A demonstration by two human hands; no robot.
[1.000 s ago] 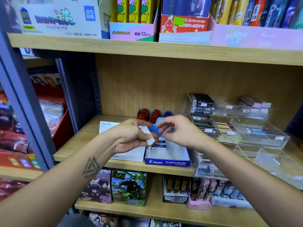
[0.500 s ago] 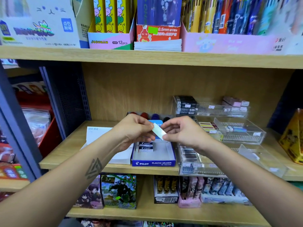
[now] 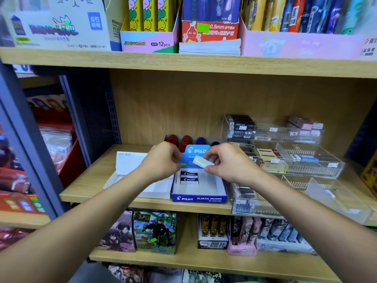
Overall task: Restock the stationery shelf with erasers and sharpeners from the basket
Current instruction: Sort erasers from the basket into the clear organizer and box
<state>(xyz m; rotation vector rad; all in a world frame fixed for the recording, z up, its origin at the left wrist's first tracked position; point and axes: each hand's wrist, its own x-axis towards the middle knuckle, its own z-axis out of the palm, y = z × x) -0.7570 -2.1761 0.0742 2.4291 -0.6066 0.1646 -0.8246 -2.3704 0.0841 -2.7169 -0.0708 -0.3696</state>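
Wooden shelf (image 3: pixel 98 180) carries a blue Pilot eraser box (image 3: pixel 199 198) at its front edge, tiered clear acrylic trays (image 3: pixel 306 168) at the box's 3 o'clock, a flat white box (image 3: pixel 130 164) at its 9 o'clock. Two sleeved erasers (image 3: pixel 189 177) lie stacked in the box's back left corner. Above the box, right hand (image 3: pixel 230 163) pinches a white eraser (image 3: pixel 202 162) between curled fingers and thumb; left hand (image 3: pixel 163 162), at the eraser's 9 o'clock, has fingers curled, and whether it holds anything cannot be told.
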